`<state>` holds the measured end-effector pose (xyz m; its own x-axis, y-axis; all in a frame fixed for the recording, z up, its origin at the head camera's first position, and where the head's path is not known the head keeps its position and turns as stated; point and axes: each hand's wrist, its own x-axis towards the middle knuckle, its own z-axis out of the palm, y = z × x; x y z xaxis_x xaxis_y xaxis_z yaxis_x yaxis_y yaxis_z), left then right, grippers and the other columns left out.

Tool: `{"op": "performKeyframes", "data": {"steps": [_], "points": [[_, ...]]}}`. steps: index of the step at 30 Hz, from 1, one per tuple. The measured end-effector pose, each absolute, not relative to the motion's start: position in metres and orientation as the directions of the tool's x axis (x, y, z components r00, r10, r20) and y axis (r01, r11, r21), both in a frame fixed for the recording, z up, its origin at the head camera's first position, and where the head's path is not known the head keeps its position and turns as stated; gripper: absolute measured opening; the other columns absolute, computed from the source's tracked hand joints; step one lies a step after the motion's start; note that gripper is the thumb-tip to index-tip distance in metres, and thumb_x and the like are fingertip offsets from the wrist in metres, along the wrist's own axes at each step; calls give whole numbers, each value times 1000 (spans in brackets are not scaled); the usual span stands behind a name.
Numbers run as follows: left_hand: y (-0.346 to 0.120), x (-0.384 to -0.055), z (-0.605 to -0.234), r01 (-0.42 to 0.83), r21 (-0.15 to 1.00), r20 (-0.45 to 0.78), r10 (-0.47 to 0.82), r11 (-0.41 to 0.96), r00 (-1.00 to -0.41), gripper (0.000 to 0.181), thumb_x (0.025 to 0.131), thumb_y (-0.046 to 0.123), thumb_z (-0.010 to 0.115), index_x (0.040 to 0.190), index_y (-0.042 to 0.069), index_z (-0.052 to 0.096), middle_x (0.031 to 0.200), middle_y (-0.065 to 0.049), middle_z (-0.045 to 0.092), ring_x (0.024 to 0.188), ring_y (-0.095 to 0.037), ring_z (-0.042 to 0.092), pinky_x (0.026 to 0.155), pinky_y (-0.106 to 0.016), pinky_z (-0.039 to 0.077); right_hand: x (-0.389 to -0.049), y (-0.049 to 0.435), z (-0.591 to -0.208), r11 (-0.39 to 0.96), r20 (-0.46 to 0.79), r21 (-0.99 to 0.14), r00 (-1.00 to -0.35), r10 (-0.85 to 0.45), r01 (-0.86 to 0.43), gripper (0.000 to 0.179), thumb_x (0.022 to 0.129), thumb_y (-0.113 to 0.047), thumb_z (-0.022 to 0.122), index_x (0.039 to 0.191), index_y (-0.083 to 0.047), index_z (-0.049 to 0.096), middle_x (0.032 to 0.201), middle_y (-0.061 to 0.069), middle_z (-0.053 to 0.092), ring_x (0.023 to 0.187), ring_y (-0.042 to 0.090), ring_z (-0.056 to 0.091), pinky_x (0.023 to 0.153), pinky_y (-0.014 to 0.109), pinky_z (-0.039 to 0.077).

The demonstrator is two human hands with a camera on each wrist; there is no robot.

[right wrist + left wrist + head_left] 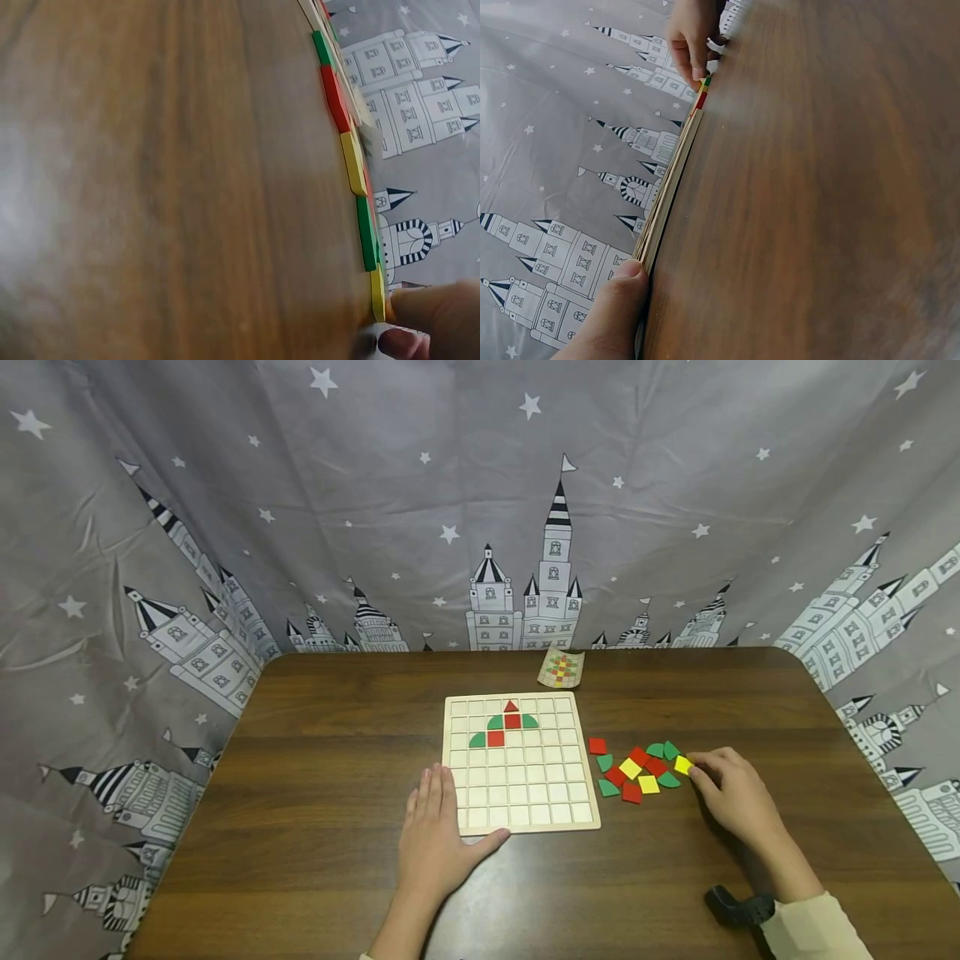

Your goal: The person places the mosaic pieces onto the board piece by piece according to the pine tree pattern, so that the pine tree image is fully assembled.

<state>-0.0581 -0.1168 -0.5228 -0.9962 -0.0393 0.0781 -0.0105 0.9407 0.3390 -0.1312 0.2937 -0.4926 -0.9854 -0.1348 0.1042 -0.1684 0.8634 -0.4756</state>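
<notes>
A wooden grid board (522, 828) lies on the table, bearing a red triangle (512, 707), two red square tiles and several green quarter-round tiles. My left hand (435, 843) rests at its front left corner, fingers straight along the left edge and thumb (626, 289) against the front edge. To the right of the board is a loose group of red, yellow and green tiles (632, 792). At the right end of that group, my right hand (731, 793) pinches a yellow square tile (682, 765) at its right side with thumb and fingertips. That tile (377, 294) sits low at the tabletop.
A small pattern card (561, 668) with a coloured tile picture stands behind the board's back right corner. The brown wooden table (337, 760) ends at a grey curtain (390, 485) printed with castles and stars. A black band (738, 908) circles the right wrist.
</notes>
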Motion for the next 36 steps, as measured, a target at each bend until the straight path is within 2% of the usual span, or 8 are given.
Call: {"op": "performKeyframes", "data": {"steps": [5, 9, 14, 21, 27, 32, 36], "points": [[-116, -57, -522, -8, 343, 81, -38, 939, -996, 127, 72, 90, 50, 157, 0, 19, 165, -16, 20, 155, -29, 16, 125, -47, 19, -132, 295, -494, 875, 137, -437, -977, -162, -207, 38, 90, -21, 74, 122, -2, 69, 103, 14, 61, 84, 26, 54, 68, 36, 44], [-116, -57, -522, -9, 342, 77, -37, 940, -996, 127, 72, 90, 50, 157, 0, 18, 165, -15, 19, 155, -29, 15, 125, -47, 18, -133, 294, -491, 892, 125, -407, -979, -162, -199, 38, 88, -25, 75, 118, -2, 70, 103, 14, 63, 87, 29, 58, 68, 43, 49], [-117, -57, -522, -9, 343, 78, -38, 939, -996, 127, 72, 90, 50, 157, 1, 18, 165, -15, 19, 155, -29, 15, 125, -47, 18, -135, 292, -489, 907, 87, -380, -983, -163, -184, 36, 93, -30, 70, 114, -1, 70, 106, 16, 63, 89, 30, 59, 68, 48, 51], [-117, -57, -521, -6, 340, 82, -36, 940, -996, 127, 72, 90, 50, 157, 1, 18, 165, -16, 20, 155, -30, 15, 125, -47, 19, -143, 284, -484, 891, 83, -408, -980, -183, -201, 37, 97, -29, 64, 120, 1, 64, 115, 20, 59, 94, 33, 59, 75, 53, 52], [-117, -57, -520, -6, 339, 82, -36, 941, -996, 127, 73, 89, 51, 157, 0, 19, 165, -16, 21, 155, -30, 16, 125, -47, 19, -153, 256, -478, 869, 70, -430, -969, -237, -244, 36, 98, -26, 63, 122, 0, 63, 118, 19, 60, 96, 32, 59, 82, 54, 53], [-117, -57, -520, -5, 341, 83, -36, 940, -996, 127, 72, 90, 50, 157, 0, 19, 165, -16, 20, 155, -30, 16, 125, -47, 19, -164, 221, -477, 841, 80, -445, -949, -306, -309, 33, 97, -24, 64, 121, -2, 64, 115, 14, 61, 95, 27, 61, 82, 49, 55], [-117, -57, -521, -5, 341, 79, -34, 940, -996, 127, 72, 90, 49, 157, 0, 19, 165, -16, 19, 155, -30, 15, 125, -47, 19, -171, 188, -476, 811, 87, -442, -919, -385, -382, 33, 98, -25, 63, 122, -4, 65, 116, 11, 62, 99, 25, 64, 84, 46, 56]]}}
